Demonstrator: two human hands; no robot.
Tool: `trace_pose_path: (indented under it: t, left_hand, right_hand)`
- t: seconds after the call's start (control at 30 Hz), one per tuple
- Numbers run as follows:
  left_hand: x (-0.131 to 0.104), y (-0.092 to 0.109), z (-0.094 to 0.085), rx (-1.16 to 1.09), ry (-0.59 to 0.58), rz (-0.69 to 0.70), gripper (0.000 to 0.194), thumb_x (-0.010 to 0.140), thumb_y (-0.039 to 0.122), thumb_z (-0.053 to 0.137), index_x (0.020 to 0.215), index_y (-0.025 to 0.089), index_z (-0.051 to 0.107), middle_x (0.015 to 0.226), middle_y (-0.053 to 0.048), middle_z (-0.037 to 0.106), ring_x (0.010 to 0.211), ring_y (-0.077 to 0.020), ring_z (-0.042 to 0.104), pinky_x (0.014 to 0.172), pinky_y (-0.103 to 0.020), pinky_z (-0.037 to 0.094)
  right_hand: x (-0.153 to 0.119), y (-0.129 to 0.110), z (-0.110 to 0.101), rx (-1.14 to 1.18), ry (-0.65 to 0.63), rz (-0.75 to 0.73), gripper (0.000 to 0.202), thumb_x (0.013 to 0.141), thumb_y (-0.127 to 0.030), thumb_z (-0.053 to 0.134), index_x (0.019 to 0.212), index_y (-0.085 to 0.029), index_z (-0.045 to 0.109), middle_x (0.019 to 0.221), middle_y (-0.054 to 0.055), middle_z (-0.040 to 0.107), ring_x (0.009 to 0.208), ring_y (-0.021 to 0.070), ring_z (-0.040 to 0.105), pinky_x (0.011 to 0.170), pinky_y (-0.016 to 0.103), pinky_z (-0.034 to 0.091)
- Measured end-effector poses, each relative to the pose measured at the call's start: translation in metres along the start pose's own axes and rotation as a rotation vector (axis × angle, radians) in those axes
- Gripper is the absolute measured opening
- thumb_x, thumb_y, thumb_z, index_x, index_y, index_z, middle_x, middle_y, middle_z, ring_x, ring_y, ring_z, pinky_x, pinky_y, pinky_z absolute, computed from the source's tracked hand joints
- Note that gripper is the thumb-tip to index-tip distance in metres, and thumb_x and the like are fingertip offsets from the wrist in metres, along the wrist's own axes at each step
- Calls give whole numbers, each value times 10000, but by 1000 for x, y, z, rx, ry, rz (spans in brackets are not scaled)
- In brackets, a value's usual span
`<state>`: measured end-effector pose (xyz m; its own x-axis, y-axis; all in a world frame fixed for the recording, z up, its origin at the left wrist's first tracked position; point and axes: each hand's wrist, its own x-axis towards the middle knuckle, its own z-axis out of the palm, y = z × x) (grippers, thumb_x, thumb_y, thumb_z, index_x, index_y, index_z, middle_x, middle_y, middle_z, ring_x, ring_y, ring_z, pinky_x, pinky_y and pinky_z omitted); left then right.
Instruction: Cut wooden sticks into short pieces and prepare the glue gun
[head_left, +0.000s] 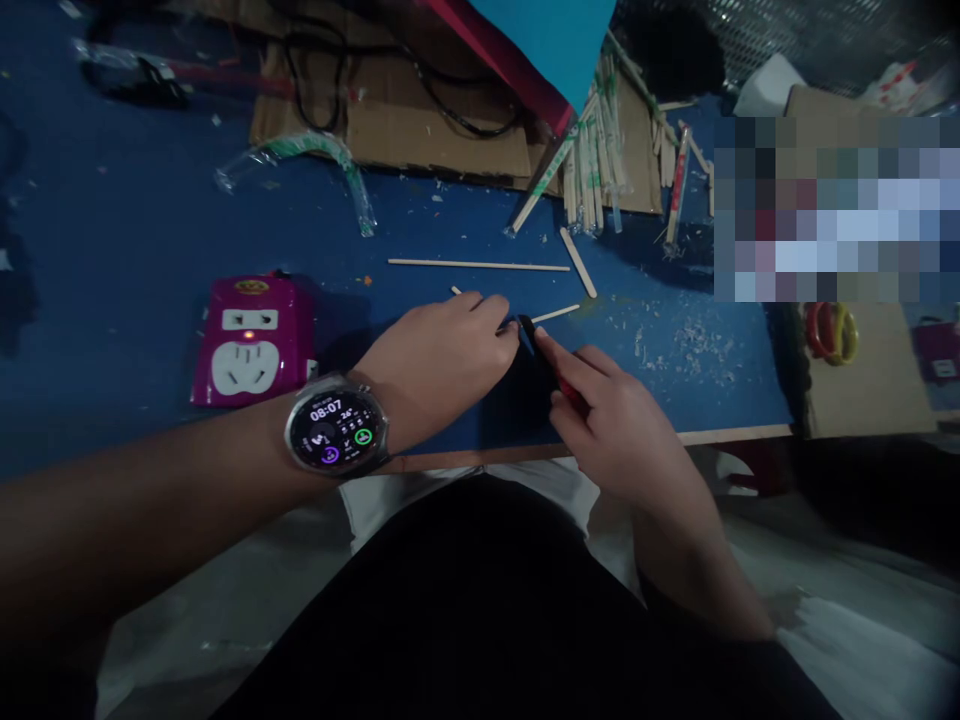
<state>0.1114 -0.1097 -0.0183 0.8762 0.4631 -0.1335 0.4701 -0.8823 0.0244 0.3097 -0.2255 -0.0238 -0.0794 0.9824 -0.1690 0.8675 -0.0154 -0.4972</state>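
Observation:
My left hand [457,345], with a round smartwatch [335,425] on its wrist, is closed, fingers bent down at the blue table. A thin wooden stick [556,313] comes out from its right side, and a short stick end [456,291] shows behind the knuckles. In my right hand [611,410] is a knife [551,362] with a dark front part and some red on the handle. Its tip is close to my left fingertips; whether it touches wood is hidden. Beyond my hands lie a long thin stick [478,265] and a flat wooden craft stick [578,262].
A purple power socket [253,340] sits left. At the back are cardboard [435,135], black cables [337,75] and wrapped chopsticks [592,170]. Wood shavings [697,345] are scattered right, near red and yellow tape rolls [830,333]. The table's front edge [517,456] is just before my body.

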Motion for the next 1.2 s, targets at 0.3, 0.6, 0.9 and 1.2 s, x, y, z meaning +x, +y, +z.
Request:
trace_pose_path:
  t: [0.3,0.6,0.9,1.2]
  left_hand:
    - [1,-1,2,4,7,-9,446,1048,22,368,1373,38,674,1200,-196,694,1119,-315,675,749,-352,535]
    - [8,0,-2,-20,-59,13,370,1036,7,414,1193,77,742,1174,-162,692,1073,-319,673,682,-373,496]
    - [6,-3,5,-20,35,17,339,1028,19,442,1209,43,727,1147,-174,697,1055,-317,679,695,-365,502]
    - [10,3,3,4,48,-47,384,1068,59,372,1125,50,752,1079,-177,683,960,-298,692,631,-349,467]
  right_hand:
    - [2,-1,3,-1,12,4,655,1069,-224,475,1722,-194,429,1196,128,659,975,269,681,803,416,580]
    - [18,-6,2,-42,25,-13,670,1028,-203,487,1697,-186,475,1156,119,658,1015,293,691,869,437,575]
    - [23,-9,6,-72,57,28,677,1027,-228,459,1702,-185,471,1170,130,649,969,287,670,788,407,548]
    - [17,-14,6,-80,30,47,691,1023,-240,458,1709,-162,451,1173,136,636,922,271,647,745,390,523]
